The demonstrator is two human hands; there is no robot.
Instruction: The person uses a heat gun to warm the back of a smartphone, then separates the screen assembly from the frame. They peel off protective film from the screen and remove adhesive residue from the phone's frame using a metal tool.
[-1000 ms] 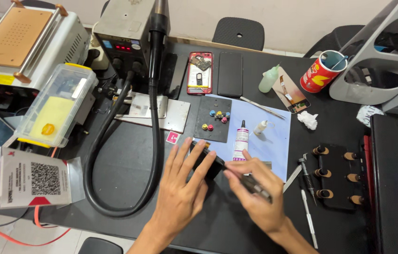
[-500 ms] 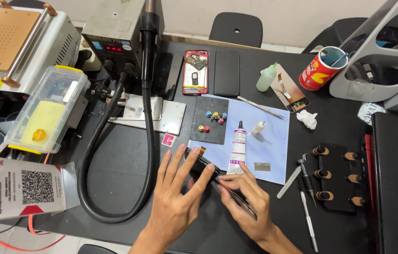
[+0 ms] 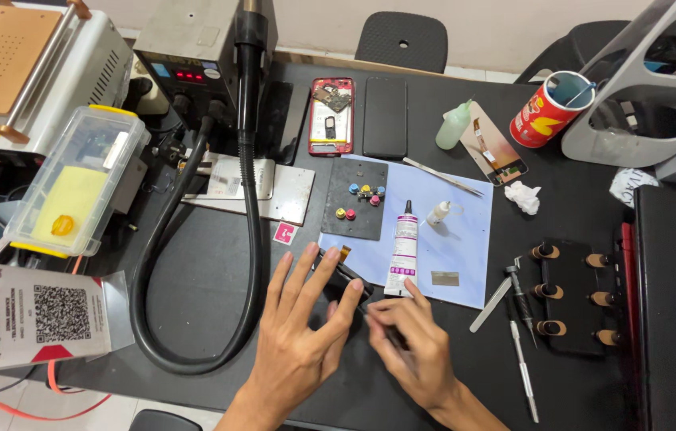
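My left hand (image 3: 298, 339) lies on the black mat near the front edge. Its fingers are spread, and its thumb and fingertips pin a small black phone part (image 3: 338, 275) with a short orange flex tail. My right hand (image 3: 414, 347) sits just to the right, fingers pinched around a thin dark tool (image 3: 390, 335) whose tip meets the part's lower end; most of the tool is hidden. A white glue tube (image 3: 404, 247) lies on the pale blue sheet (image 3: 453, 231) just beyond both hands.
A black pad with coloured screws (image 3: 358, 199), a red phone frame (image 3: 331, 116) and a black phone (image 3: 384, 117) lie farther back. A hot-air station (image 3: 194, 56) trails a thick black hose (image 3: 250, 207) on the left. Screwdrivers (image 3: 521, 319) and a clip holder (image 3: 569, 295) lie right.
My right hand has curled tighter over the thin tool, and its fingertips have closed in on the black part. My left hand stays spread on the part.
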